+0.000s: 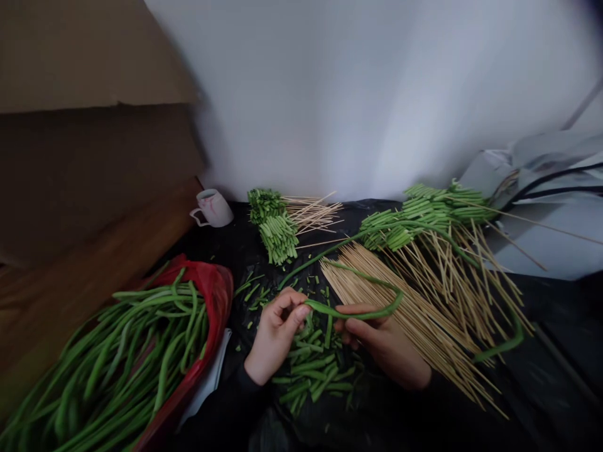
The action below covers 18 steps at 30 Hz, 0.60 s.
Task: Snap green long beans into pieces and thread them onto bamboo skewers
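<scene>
A long green bean (393, 306) is stretched between my two hands. My left hand (280, 329) pinches one end of it between thumb and fingertips. My right hand (384, 342) grips it a short way along, and beyond that the bean curls back over the wooden skewers (391, 295). Another long green stretch (330, 249) arches over the skewers to the right; whether it is part of the same bean I cannot tell. Below my hands lies a pile of short bean pieces (315, 376).
At left, a red bag (222, 289) holds many long beans (98, 370). Skewers threaded with bean pieces lie in a left bundle (277, 238) and a right bundle (424, 210). A white mug (217, 208) stands near the wall (353, 94); pale plastic bags (541, 232) sit at right.
</scene>
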### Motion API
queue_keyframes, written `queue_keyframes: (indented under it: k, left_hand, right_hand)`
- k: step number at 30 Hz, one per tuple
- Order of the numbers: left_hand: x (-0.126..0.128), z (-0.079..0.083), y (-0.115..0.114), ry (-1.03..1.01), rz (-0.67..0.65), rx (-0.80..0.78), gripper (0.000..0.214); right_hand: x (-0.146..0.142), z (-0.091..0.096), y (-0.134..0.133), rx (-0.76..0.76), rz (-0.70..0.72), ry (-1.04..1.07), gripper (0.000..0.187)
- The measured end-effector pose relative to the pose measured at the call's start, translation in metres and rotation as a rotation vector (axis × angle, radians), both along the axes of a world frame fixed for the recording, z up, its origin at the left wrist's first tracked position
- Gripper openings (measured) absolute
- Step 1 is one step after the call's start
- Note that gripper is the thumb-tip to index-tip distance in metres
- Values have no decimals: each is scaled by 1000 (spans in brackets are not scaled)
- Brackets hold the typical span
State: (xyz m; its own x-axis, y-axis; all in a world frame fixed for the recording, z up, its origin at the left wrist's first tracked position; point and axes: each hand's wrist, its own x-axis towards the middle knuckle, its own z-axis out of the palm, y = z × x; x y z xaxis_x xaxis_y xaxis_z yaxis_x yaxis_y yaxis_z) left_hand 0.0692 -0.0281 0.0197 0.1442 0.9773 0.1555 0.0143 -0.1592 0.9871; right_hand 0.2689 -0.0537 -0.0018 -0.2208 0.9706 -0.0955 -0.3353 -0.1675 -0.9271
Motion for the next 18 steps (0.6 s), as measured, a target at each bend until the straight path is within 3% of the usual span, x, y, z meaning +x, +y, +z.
queue_keyframes:
  k: [4,7,11,14,18]
  left_hand:
    - [10,-4,-4,-402,-6,-358,34]
    - [10,-5,1,-449,-42,-463,37]
    - [1,2,16,-57,-141,-246,35]
    - [-2,12,24,158,-224,-108,34]
    - [4,20,27,364,-162,73,32]
  right_hand:
    - [-7,1,-1,-13,12,-79,29]
    - [-6,6,-1,21,-24,-133,31]
    - [-1,24,6,86,-145,-190,29]
    - [-3,41,17,174,-159,-259,25]
    - [-16,51,35,349,-129,-355,22]
